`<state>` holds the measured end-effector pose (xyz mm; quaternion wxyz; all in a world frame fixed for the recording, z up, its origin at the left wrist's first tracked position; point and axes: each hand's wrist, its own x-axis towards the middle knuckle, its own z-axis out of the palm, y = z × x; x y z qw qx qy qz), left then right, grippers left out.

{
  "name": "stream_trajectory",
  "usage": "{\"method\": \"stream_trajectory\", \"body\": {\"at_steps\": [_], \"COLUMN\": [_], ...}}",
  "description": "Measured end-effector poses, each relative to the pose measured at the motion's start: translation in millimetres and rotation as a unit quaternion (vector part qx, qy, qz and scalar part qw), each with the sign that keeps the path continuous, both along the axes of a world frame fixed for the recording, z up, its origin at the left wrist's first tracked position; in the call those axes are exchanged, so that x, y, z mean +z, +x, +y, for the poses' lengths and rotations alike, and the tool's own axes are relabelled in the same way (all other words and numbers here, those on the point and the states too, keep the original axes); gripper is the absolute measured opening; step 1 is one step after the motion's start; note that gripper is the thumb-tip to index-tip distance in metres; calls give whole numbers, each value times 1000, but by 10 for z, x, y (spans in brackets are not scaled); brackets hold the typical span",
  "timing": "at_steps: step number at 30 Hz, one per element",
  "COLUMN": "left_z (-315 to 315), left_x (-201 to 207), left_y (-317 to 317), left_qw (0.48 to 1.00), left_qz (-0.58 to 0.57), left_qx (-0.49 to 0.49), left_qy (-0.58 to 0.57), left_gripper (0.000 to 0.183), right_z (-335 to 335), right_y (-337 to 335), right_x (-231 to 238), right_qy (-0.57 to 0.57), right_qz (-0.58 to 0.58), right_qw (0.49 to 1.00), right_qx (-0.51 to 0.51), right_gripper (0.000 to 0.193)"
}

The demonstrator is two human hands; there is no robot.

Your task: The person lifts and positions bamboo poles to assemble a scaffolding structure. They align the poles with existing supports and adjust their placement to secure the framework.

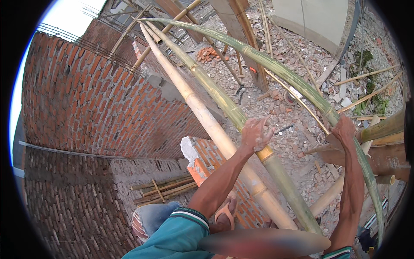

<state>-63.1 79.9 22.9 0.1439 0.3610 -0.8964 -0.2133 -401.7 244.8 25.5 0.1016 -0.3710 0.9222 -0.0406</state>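
My right hand point(344, 130) is closed round a long green bamboo pole point(276, 67), which curves from the far upper left down past my right forearm. Lower and to the left, my left hand point(255, 134) rests on a second, straighter green bamboo pole point(215, 95); its fingers are bent but apart. Alongside that one, on its left, runs a pale yellow bamboo pole point(202, 113). The far tips of all these poles come close together at the upper left. Some of my right hand's fingers are hidden behind the hand itself.
A red brick wall point(86, 95) stands on the left, and a low broken brick wall point(207, 155) is under the poles. Rubble point(280, 116) covers the ground. A wooden post point(241, 39) rises beyond the poles. More bamboo point(384, 129) lies at the right. Thin poles point(168, 190) lie below left.
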Motion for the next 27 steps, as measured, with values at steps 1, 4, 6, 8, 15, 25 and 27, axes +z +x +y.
{"method": "stream_trajectory", "body": {"at_steps": [1,4,6,8,15,25,27], "left_z": [-3,-23,-32,-33,-30,-78,-103], "left_x": [-1,-13,-22,-24,3,-99,-111], "left_y": [2,17,23,23,31,0,-4], "left_qw": [1000,1000,1000,1000,999,993,995], "left_qz": [-3,-3,-10,3,38,36,18], "left_qx": [-4,-9,-8,-13,-20,-63,-62], "left_qy": [-4,-1,7,-11,-10,-95,-82], "left_gripper": [51,50,49,48,45,43,46], "right_z": [-167,-655,-885,-952,568,1267,1197], "right_y": [42,160,153,102,-253,-262,-153], "right_x": [10,51,64,44,-95,-447,-444], "right_qy": [-13,-35,-60,-130,-135,-100,-94], "right_qz": [-2,-11,-41,-85,-4,134,126], "right_qw": [1000,999,996,983,990,984,985], "right_qx": [2,29,57,100,32,67,75], "right_gripper": [55,62,70,79,100,59,58]}}
